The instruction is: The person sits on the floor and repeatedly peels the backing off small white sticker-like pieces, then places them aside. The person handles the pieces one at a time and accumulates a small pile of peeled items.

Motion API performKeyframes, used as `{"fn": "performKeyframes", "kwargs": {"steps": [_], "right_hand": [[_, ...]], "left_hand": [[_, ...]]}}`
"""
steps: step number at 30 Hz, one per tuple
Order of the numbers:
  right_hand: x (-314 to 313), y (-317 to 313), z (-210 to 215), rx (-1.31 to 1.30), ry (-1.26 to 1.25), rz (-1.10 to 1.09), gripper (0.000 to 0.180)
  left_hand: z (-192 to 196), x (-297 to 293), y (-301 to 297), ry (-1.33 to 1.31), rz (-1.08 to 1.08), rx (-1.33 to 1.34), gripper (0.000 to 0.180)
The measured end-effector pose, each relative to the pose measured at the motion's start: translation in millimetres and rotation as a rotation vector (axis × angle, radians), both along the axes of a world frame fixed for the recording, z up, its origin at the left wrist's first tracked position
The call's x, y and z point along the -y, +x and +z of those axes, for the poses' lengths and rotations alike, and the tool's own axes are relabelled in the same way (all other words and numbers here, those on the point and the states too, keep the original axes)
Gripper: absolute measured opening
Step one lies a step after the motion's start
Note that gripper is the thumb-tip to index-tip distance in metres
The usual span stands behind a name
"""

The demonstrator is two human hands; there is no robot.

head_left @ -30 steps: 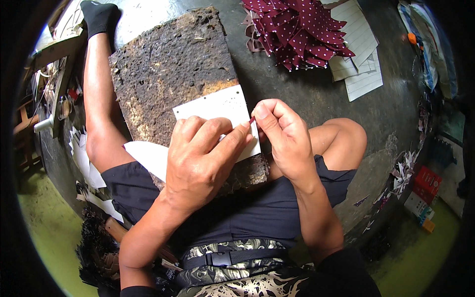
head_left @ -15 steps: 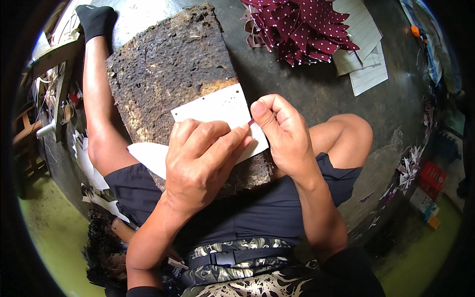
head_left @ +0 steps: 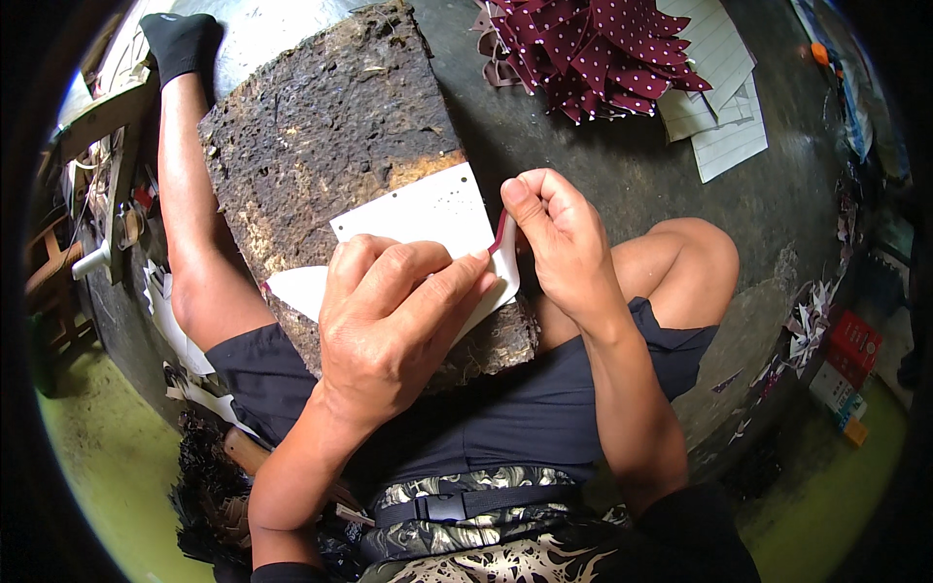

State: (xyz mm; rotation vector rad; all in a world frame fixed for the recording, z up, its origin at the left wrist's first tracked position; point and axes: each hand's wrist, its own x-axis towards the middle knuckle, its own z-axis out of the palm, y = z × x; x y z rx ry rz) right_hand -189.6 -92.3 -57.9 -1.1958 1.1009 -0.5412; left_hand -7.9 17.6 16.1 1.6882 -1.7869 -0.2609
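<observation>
A rough, dark board (head_left: 326, 117) lies across my lap, with a white card (head_left: 418, 209) that has small holes near its edge resting on it. Partly over the card is a thin white piece with a maroon edge (head_left: 505, 262); its pointed white left end (head_left: 296, 290) shows beyond my knuckles. My left hand (head_left: 384, 325) presses this piece down on the card, fingers bent and together. At the right, thumb and forefinger of my right hand (head_left: 554, 219) pinch the piece's end, which curves up off the board with its maroon side showing.
Beyond the board, a pile of maroon polka-dot fabric pieces (head_left: 603, 58) lies on the dark floor beside lined paper sheets (head_left: 729, 131). White scraps (head_left: 802, 325) and a red box (head_left: 855, 342) are at the right. A wooden frame (head_left: 107, 117) stands at the far left.
My right hand has moved slightly up, lifting and bending the end of the maroon-edged piece. Its pointed left end has shifted right. My left hand keeps pressing.
</observation>
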Motion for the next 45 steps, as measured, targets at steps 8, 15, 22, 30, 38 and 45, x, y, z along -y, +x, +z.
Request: {"fn": "performKeyframes", "kwargs": {"steps": [8, 15, 22, 30, 38, 45], "right_hand": [[7.5, -3.0, -8.6, -0.094, -0.020, 0.059, 0.036], [13.4, -1.0, -15.4, -0.105, -0.056, 0.060, 0.036], [17.0, 5.0, -17.4, -0.093, -0.054, 0.030, 0.033], [22.1, 4.8, -25.6, -0.202, -0.235, 0.015, 0.028], [-20.4, -0.1, 49.1, 0.444, 0.501, -0.578, 0.067], [-44.0, 15.5, 51.6, 0.426, 0.052, -0.355, 0.087]], "left_hand": [[0.1, 1.9, 2.2, 0.010, 0.005, 0.019, 0.034], [3.3, 5.1, 7.4, 0.047, -0.021, 0.006, 0.031], [5.2, 5.2, 9.3, 0.045, -0.031, -0.002, 0.029], [1.6, 5.5, 7.5, 0.008, -0.032, 0.021, 0.027], [-1.9, 1.8, -3.5, -0.027, 0.042, -0.015, 0.024], [-1.4, 1.1, -2.8, -0.027, 0.038, -0.004, 0.022]]}}
